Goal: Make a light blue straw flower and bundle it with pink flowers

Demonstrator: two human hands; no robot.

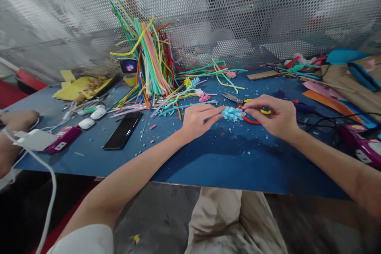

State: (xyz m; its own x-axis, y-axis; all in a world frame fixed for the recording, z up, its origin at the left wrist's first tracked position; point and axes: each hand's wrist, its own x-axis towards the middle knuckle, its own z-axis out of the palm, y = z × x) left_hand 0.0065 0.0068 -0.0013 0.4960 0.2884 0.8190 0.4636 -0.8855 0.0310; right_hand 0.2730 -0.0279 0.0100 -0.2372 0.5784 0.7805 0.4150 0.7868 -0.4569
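Note:
A light blue fuzzy craft piece (233, 114) with short petal-like tufts is held above the blue table (190, 162). My left hand (199, 121) pinches its left end between thumb and fingers. At its right end is my right hand (275, 116), with thumb and fingertips pressed together; whether they grip the piece's tip or something thin is too small to tell. Scissors (232, 98) lie just behind the hands. A tool with red and yellow handles (251, 120) lies partly hidden beneath my right hand.
A bundle of colored pipe cleaners (151, 59) stands at the back. A black phone (122, 131), white earbud cases (87, 123) and a purple power strip (64, 139) lie leftward. Another person's hand (22, 119) rests at far left. Brown paper (339, 77) lies at right.

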